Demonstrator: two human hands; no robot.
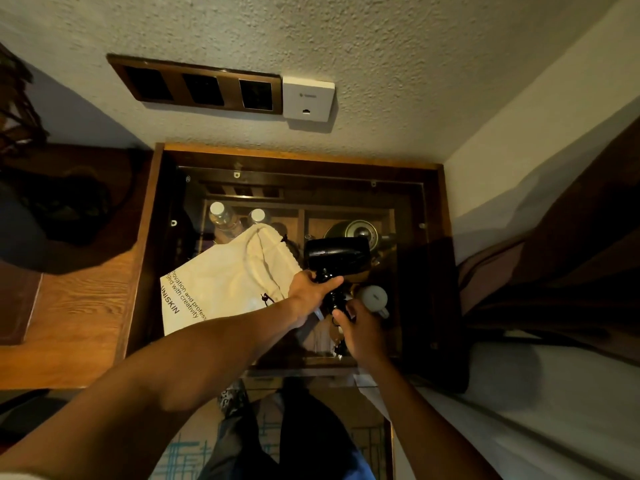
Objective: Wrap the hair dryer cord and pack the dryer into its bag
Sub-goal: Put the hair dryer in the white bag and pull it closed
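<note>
A black hair dryer (336, 253) lies with its barrel pointing right over a glass-topped wooden table (431, 216). My left hand (311, 292) grips the dryer's handle just below the barrel. My right hand (362, 332) holds the black cord (335, 303) close to the lower end of the handle, where it looks wound around. More cord hangs under that hand. A cream drawstring bag (225, 282) with dark printed text lies flat on the glass to the left of the dryer, its mouth toward the wall.
Two capped bottles (219, 213), a dark kettle (356, 231) and a white mug (375, 299) show under the glass. A wooden desk (79, 306) adjoins on the left. A socket panel (204, 86) is on the wall. A bed edge (554, 393) lies right.
</note>
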